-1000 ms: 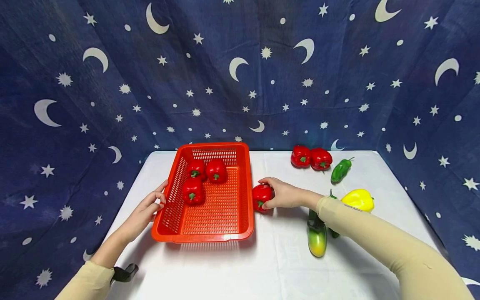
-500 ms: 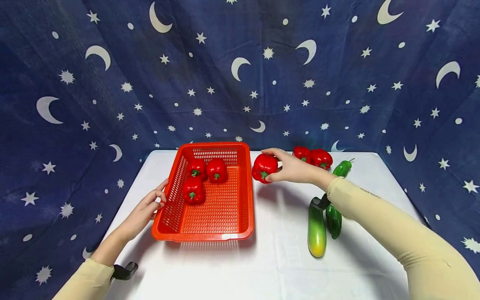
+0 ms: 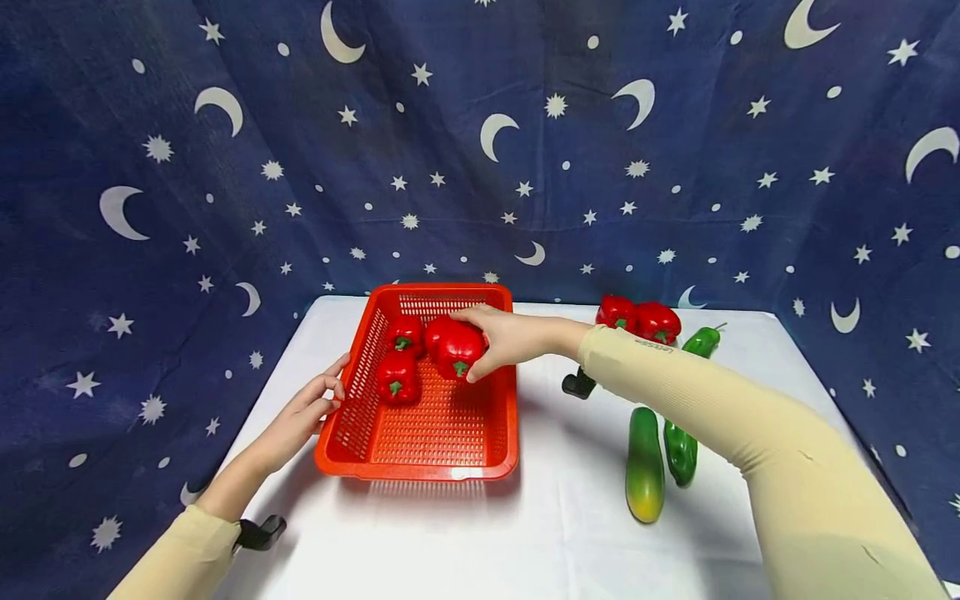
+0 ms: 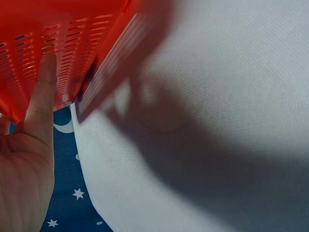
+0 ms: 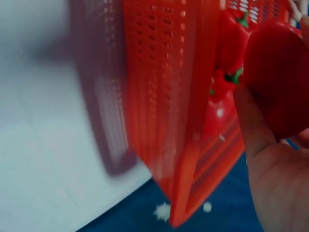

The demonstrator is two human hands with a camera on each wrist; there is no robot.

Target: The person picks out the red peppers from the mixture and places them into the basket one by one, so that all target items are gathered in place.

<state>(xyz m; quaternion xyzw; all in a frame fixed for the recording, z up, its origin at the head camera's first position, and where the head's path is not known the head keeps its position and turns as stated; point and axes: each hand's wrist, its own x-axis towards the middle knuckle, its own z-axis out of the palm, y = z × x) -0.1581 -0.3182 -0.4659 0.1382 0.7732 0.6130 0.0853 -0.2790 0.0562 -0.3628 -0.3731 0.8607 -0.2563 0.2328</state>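
Note:
My right hand (image 3: pixel 506 337) grips a red bell pepper (image 3: pixel 461 350), thumb at the near side and fingers over the far side. It is over the right part of the orange-red perforated basket (image 3: pixel 416 472). Two red bell peppers, one nearer (image 3: pixel 397 377) and one farther back (image 3: pixel 405 332), lie at the basket's left; a third is partly hidden behind the held one. Against the outside of the basket's left wall rests my left hand (image 3: pixel 300 417), its fingers fairly straight. In the left wrist view its thumb (image 4: pixel 42 96) lies straight along the slotted wall (image 4: pixel 72 43).
Two red bell peppers (image 3: pixel 657 322) sit at the back right beside a green pepper (image 3: pixel 702 342). Closer in lie a long green vegetable with a yellow end (image 3: pixel 645 471) and a dark green pepper (image 3: pixel 681 457), partly under the right sleeve. A starry curtain surrounds the white table.
My right hand has lifted the red bell pepper from the table beside the basket and carried it left over the basket's rim. The left hand has stayed at the left wall.

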